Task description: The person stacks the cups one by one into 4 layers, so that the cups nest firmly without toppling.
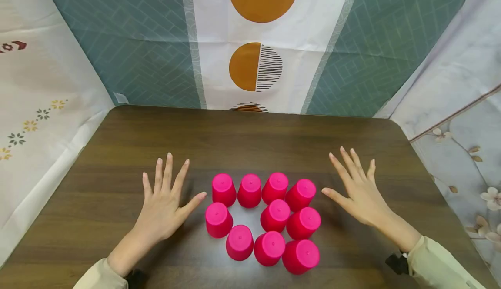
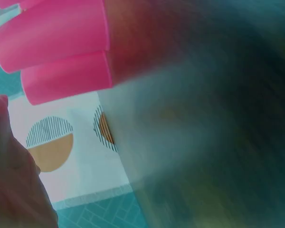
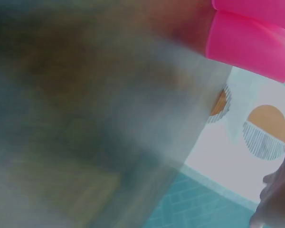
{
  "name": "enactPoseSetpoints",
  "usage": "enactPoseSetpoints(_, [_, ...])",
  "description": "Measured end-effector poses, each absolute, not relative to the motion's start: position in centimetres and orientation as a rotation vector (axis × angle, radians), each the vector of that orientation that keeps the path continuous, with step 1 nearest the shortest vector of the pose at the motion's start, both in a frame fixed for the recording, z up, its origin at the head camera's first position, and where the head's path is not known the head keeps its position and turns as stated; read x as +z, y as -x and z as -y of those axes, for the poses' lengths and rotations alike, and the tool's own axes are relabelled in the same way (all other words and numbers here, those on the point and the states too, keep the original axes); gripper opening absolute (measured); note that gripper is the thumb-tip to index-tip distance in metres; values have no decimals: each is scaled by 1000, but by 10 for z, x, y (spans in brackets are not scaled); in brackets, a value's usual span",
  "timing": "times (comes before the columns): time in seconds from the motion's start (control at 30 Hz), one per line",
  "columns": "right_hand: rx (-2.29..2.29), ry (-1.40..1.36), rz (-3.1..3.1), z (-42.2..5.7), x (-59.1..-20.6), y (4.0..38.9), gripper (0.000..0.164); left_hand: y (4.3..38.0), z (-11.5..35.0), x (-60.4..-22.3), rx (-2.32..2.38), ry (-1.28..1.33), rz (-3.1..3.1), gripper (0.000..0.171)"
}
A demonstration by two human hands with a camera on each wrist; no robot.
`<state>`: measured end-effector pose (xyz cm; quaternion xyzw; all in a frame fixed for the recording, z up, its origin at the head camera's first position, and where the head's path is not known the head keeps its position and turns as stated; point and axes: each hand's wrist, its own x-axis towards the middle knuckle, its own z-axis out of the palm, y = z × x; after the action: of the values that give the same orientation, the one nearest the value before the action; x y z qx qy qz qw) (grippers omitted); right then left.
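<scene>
Several bright pink cups stand upside down in a close group on the brown table, among them a back-left cup [image 1: 223, 190], a left cup [image 1: 218, 220] and a front-right cup [image 1: 300, 257]. To the left of the group, my left hand [image 1: 161, 213] is spread, palm down, its thumb pointing toward the cups. On the other side my right hand [image 1: 362, 195] is likewise spread with straight fingers, its thumb tip near the back-right cup [image 1: 301, 194]. Neither hand holds anything. In the left wrist view, cups [image 2: 66, 76] appear beside part of the hand; the right wrist view also shows a cup [image 3: 249, 45].
The wooden table [image 1: 156, 128] has rounded far corners. Behind it hangs a green and white patterned cloth [image 1: 215, 41]. White cloths with flowers hang at the left [image 1: 51, 76] and right [image 1: 462, 150]. Dark straps [image 1: 397, 263] show by the sleeves.
</scene>
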<state>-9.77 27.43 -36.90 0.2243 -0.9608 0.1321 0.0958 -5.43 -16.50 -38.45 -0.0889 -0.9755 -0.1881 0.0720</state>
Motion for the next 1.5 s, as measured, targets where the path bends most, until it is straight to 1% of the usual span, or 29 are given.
enactPoseSetpoints(0.1, [518, -773, 2833, -262, -361, 109, 82, 59, 159, -382, -645, 337, 2916, 84])
enactPoseSetpoints(0.2, [751, -844, 2873, -245, -351, 117, 81, 65, 154, -379, -751, 460, 2880, 86])
enactPoseSetpoints(0.33, [973, -956, 2899, -216, -336, 122, 84, 72, 147, -375, -845, 650, 2814, 85])
enactPoseSetpoints(0.5, [903, -1179, 2864, -182, -329, 126, 86, 80, 139, -371, -768, 844, 2733, 76])
enactPoseSetpoints(0.73, [810, -1335, 2922, -145, -335, 124, 79, 86, 136, -368, -716, 983, 2665, 63])
enactPoseSetpoints(0.9, [785, -1373, 2899, -130, -343, 120, 75, 89, 136, -368, -790, 999, 2646, 60])
enactPoseSetpoints(1.2, [656, -1412, 2851, -122, -350, 111, 67, 91, 134, -370, -1142, 816, 2593, 58])
enactPoseSetpoints(1.37, [566, -1426, 2840, -120, -351, 111, 59, 93, 132, -370, -1090, 780, 2635, 57])
enactPoseSetpoints(1.5, [493, -1462, 2785, -119, -349, 112, 56, 91, 129, -365, -978, 748, 2695, 57])
